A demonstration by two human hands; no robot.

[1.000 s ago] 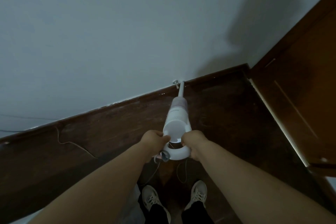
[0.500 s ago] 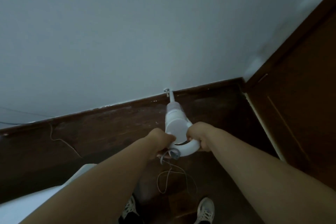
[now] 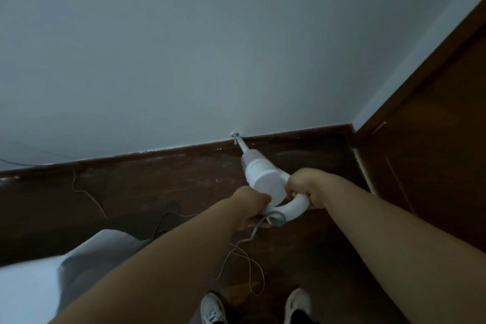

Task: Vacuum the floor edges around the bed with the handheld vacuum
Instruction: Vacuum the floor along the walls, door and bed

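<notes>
A white handheld vacuum [image 3: 264,177] with a pale pink section points away from me. Its thin nozzle tip [image 3: 236,136] touches the line where the dark skirting board [image 3: 163,154] meets the pale wall. My left hand [image 3: 249,209] grips the lower left of the vacuum's ring handle, with a grey strap and thin cord hanging below it. My right hand [image 3: 305,185] is closed on the right side of the same handle. The white corner of the bed [image 3: 39,276] shows at the lower left.
A dark wooden floor [image 3: 310,252] runs to the skirting. A brown wooden door or cabinet [image 3: 434,155] stands close on the right. Thin cables [image 3: 86,192] trail along the floor by the wall and loop near my two shoes [image 3: 297,302].
The view has swung left and the bed corner has come into sight. The vacuum now angles up to the left, its nozzle staying at the skirting line. Both hands keep their hold.
</notes>
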